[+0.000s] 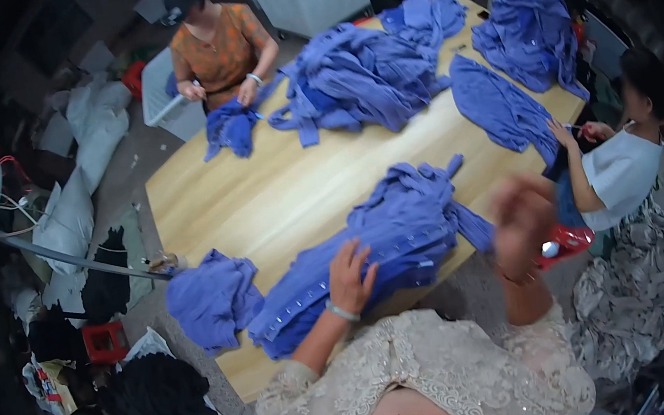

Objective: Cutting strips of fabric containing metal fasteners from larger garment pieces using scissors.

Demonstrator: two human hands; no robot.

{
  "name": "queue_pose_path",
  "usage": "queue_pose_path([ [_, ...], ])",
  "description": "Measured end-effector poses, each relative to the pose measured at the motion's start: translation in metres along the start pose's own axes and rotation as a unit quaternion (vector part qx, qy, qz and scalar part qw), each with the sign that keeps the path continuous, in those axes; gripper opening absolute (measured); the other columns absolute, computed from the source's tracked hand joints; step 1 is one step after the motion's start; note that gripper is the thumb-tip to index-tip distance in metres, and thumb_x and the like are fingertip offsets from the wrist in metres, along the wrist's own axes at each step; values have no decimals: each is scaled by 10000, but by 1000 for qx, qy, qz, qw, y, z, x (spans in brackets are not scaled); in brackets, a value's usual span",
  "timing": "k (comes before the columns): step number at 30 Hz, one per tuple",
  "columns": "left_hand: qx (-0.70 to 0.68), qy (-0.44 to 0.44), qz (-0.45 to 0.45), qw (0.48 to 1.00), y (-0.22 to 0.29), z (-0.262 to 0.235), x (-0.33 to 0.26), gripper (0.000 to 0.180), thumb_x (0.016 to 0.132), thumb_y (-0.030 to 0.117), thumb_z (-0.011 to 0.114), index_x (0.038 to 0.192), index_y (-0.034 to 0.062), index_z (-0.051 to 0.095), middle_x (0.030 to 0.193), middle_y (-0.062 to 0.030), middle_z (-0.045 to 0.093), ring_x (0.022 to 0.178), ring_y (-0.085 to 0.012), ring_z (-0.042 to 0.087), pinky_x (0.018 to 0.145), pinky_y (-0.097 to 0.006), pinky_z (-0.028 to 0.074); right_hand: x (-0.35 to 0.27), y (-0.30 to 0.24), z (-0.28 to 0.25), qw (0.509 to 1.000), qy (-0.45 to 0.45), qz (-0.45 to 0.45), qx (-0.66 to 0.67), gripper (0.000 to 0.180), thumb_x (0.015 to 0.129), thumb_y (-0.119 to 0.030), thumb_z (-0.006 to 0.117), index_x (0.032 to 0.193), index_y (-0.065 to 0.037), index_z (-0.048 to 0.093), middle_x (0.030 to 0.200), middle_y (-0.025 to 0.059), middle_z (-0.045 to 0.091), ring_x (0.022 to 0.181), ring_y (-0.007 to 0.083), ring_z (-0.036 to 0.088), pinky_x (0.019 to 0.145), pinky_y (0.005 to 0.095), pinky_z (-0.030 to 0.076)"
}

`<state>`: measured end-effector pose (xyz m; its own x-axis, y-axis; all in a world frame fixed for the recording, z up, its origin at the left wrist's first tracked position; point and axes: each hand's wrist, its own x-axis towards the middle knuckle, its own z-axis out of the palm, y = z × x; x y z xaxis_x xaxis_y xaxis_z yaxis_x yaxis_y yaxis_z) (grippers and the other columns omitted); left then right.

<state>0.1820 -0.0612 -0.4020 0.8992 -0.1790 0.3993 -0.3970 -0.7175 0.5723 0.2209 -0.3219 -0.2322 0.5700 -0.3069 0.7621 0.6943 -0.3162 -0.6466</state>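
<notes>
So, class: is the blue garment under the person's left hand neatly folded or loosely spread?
Loosely spread. The blue garment lies rumpled across the wooden table, its snap-button strip stretched out beneath the left hand.

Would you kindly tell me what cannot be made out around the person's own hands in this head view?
- Right hand: motion-blurred, so whether it holds anything is unclear.
- Blue garment: its near part is hidden under the left hand, which lies flat on it.
- Snap fasteners along the garment's edge: too small to count.
- Table: near edge hidden by the person's body.
</notes>
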Motion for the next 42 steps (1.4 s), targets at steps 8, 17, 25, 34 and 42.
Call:
queue_pose_path([
  [8,115,-180,28,977,-11,74,35,712,834,347,688,1446,109,413,1541,-165,318,1422,-361,290,1147,-531,216,-103,157,49,920,-348,143,-111,219,927,-142,578,1118,-72,658,1047,108,666,998,293,622,867,384,481],
  [17,141,-134,-9,981,1,97,20,705,867,418,631,1449,93,403,1525,-151,354,1419,-336,306,1153,-522,198,-139,208,42,881,-460,23,-112,203,899,-201,597,1059,-134,704,1159,60,668,1185,269,560,1058,473,338],
  [25,126,-122,-16,984,-1,101,25,691,883,425,618,1459,115,397,1542,-132,333,1426,-324,298,1156,-515,199,-130,210,44,879,-463,35,-109,196,884,-194,602,1039,-136,708,1155,58,669,1166,273,563,1039,465,345],
  [34,122,-112,-40,985,-13,92,13,683,880,421,609,1452,116,395,1545,-142,321,1437,-330,274,1160,-519,180,-136,200,65,885,-456,32,-89,171,880,-178,609,1009,-141,715,1109,54,669,1117,264,579,1003,443,371],
  [42,95,-88,8,992,-6,125,13,683,931,445,547,1490,113,340,1559,-161,295,1443,-336,276,1172,-511,169,-143,217,36,891,-437,0,-125,160,868,-170,611,995,-144,703,1075,54,670,1084,272,582,981,444,381],
])
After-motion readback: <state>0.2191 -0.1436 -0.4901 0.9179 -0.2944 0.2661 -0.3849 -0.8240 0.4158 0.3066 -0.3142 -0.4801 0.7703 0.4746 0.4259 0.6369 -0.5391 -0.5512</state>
